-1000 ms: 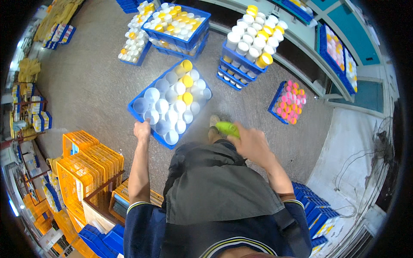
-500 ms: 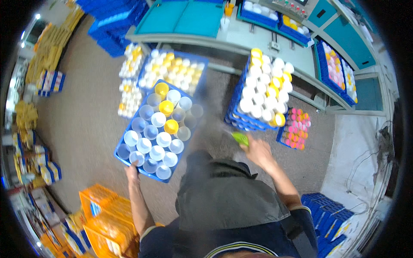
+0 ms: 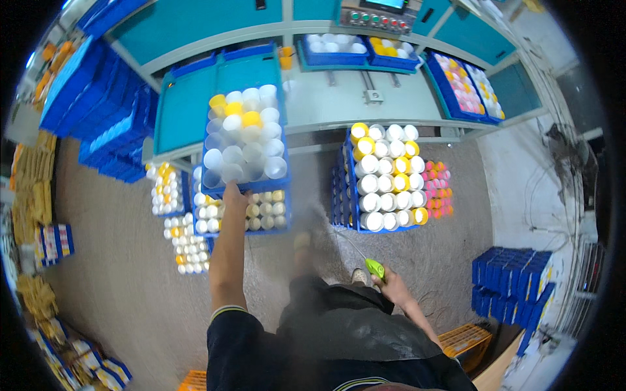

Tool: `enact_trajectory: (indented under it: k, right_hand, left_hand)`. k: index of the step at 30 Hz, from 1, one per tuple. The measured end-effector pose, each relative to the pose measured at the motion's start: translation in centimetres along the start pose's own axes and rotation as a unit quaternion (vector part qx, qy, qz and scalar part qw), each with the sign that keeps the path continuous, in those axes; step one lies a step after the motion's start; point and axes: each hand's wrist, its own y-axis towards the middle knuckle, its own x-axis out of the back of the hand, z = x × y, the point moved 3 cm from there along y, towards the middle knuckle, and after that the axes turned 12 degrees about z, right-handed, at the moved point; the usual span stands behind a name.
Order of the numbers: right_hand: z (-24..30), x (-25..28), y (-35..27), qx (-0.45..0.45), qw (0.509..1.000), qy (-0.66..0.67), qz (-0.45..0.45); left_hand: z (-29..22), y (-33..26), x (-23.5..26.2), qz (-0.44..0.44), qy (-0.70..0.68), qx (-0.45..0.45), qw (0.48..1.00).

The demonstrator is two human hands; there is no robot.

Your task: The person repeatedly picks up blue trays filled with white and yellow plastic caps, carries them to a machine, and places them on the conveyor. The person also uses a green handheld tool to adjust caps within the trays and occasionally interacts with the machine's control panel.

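Stretched forward, my left hand (image 3: 235, 199) grips the near edge of a blue crate (image 3: 279, 185). Rows of translucent, white and yellow cups (image 3: 251, 140) stand in that crate, at the front edge of a teal worktop (image 3: 186, 107). Whether the crate rests on the worktop or hangs just above it, I cannot tell. My right hand (image 3: 393, 288), low on the right, is closed round the green handle of a thin-rodded tool (image 3: 374, 266). The rod points forward and left, and its tip is hard to make out. Ahead of it stands a stack of blue crates (image 3: 353, 195) topped with white and yellow cups.
Below the held crate, another blue crate of cups (image 3: 267, 210) sits on the floor. Pink and orange cups (image 3: 438, 189) are beside the right stack. Small cup-filled bins (image 3: 336, 58) line the machine under a button panel (image 3: 378, 21). Blue crates (image 3: 512, 277) are piled at right.
My left hand has carried the crate of cups forward and up from beside me to the teal worktop. The view has shifted. My right hand keeps the green-handled tool, now lower.
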Motion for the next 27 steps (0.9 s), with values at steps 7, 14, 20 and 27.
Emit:
enact_trajectory:
  k: [7, 14, 20, 27]
  right_hand:
    - [0.1, -0.7, -3.2, -0.058, 0.993, 0.071, -0.078]
    - [-4.8, 0.3, -7.3, -0.149, 0.958, 0.099, -0.226]
    - [-16.6, 0.6, -14.6, -0.178, 0.911, 0.032, -0.37]
    - [-34.4, -0.6, -26.6, -0.067, 0.861, 0.339, -0.372]
  left_hand:
    - [0.0, 9.8, -10.1, 0.178, 0.098, -0.047, 0.978]
    - [25.1, 4.0, -5.3, 0.442, 0.833, -0.21, 0.26]
    - [38.1, -7.7, 9.1, 0.418, 0.845, 0.151, 0.298]
    - [41.4, -16.4, 3.5, 0.235, 0.676, 0.337, 0.612]
